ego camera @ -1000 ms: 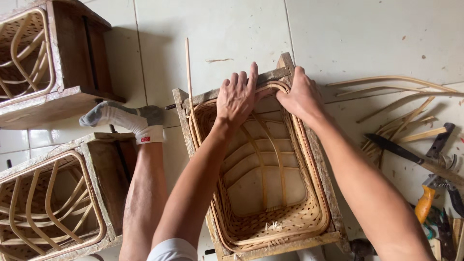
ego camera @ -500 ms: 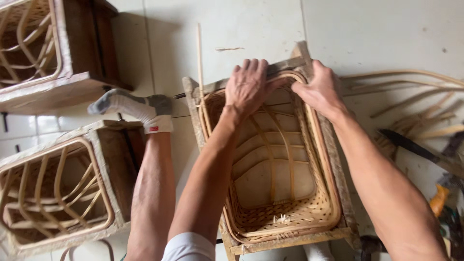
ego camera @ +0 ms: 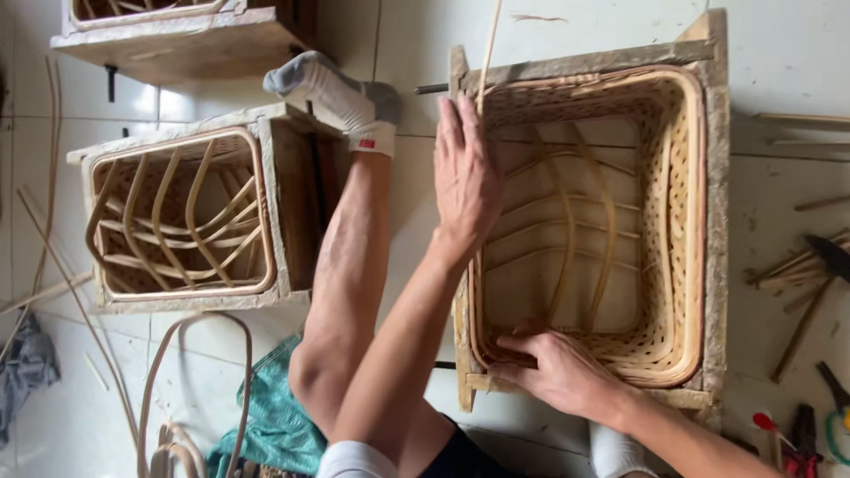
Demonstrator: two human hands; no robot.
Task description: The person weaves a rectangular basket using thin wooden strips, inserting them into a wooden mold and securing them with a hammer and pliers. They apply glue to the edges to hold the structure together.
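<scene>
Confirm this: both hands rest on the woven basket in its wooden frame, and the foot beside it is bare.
Not quite. The left hand and right hand do rest on the woven basket in its wooden frame, but the head view shows the foot wearing a grey-and-white sock.

1. Three wooden frames: one at the right [ego camera: 719, 221], one at the left [ego camera: 283, 204], one far left [ego camera: 177, 44].
2. Two hands: left hand [ego camera: 465, 181], right hand [ego camera: 553, 372].
3. Two socks: one far [ego camera: 332, 88], one near [ego camera: 615, 451].
4. One green cloth [ego camera: 274, 416].
</scene>
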